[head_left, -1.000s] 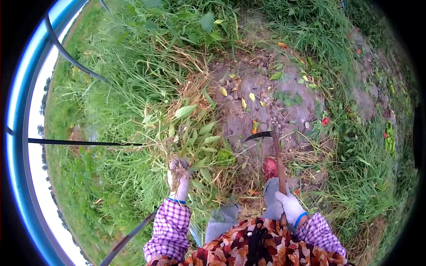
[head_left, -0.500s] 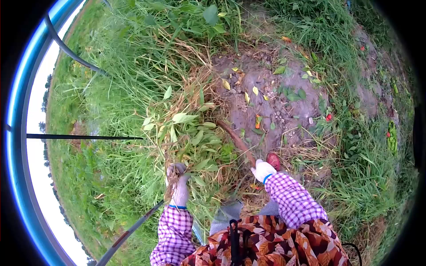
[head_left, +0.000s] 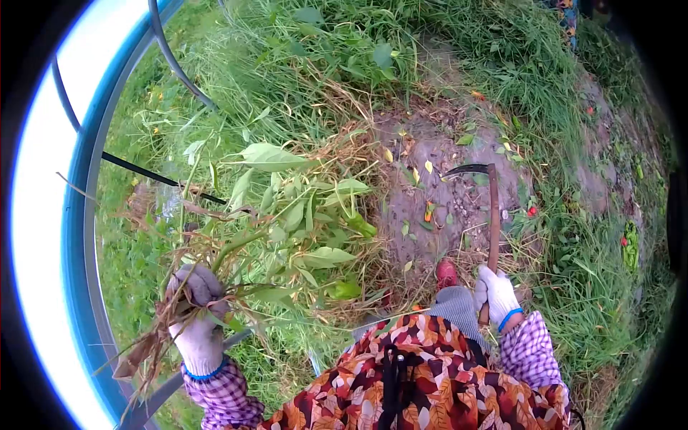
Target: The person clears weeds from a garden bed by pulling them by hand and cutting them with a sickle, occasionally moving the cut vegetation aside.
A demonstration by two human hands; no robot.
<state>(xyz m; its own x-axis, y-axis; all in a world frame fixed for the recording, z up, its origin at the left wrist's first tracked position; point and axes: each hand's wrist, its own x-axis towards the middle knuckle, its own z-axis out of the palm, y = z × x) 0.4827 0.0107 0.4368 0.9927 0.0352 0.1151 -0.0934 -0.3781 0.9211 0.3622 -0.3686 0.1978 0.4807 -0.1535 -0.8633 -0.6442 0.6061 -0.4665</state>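
Note:
My left hand (head_left: 197, 308), in a white glove, is closed round the stems of a pulled plant (head_left: 287, 215) with broad green leaves, dry stalks and green peppers (head_left: 344, 289). It is raised at the left, near the blue frame. My right hand (head_left: 496, 294), gloved too, grips the wooden handle of a sickle (head_left: 494, 222). The sickle's curved dark blade points left over the bare soil, apart from the plant.
A blue tubular frame (head_left: 86, 215) with dark rods curves along the left. Tall grass (head_left: 287, 93) surrounds a patch of soil (head_left: 459, 208) with fallen leaves and red peppers. A red shoe (head_left: 446, 273) shows below. Patterned cloth (head_left: 567, 21) appears at the top right.
My left hand has moved left and lifted the plant with it. The sickle has come out from beside the plant and swung right, so its blade now shows.

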